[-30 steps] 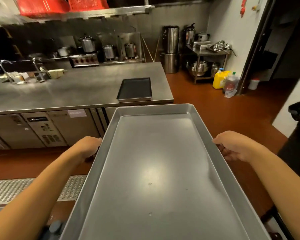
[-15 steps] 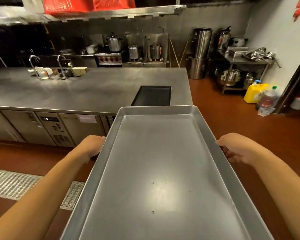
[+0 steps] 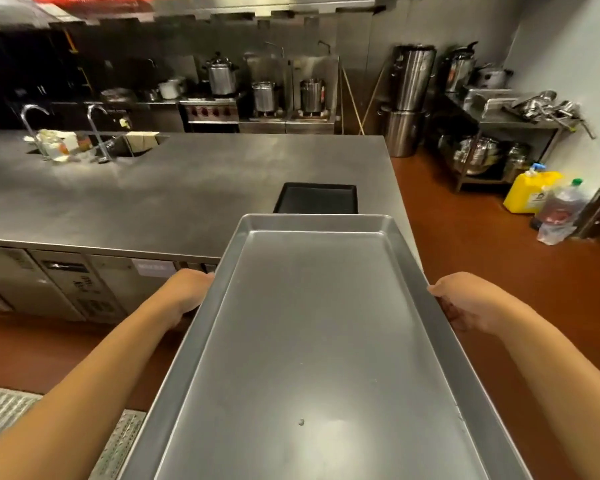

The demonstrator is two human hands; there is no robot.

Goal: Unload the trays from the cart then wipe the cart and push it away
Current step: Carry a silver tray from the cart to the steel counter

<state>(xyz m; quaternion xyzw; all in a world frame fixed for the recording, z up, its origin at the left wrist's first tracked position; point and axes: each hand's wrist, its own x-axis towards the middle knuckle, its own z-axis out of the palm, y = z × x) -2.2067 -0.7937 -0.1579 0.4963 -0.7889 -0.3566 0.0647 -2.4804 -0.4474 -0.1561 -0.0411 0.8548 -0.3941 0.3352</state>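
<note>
Two hands, left hand (image 3: pixel 187 292) and right hand (image 3: pixel 465 303), fingers clamped on big tray (image 3: pixel 312 341); now closer to tabletop (image 3: pixel 153 188), black tray (image 3: pixel 316 199) waits.

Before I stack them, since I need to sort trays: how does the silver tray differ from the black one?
The silver tray is bare shiny metal; the black tray is dark and matte. The silver tray is carried, gripped at its long sides by the left hand and right hand; the black tray lies on the counter. Both are empty, shallow and rectangular.

Left hand (image 3: pixel 187 292) and right hand (image 3: pixel 465 303) grip steel tray (image 3: pixel 312 341).
</note>
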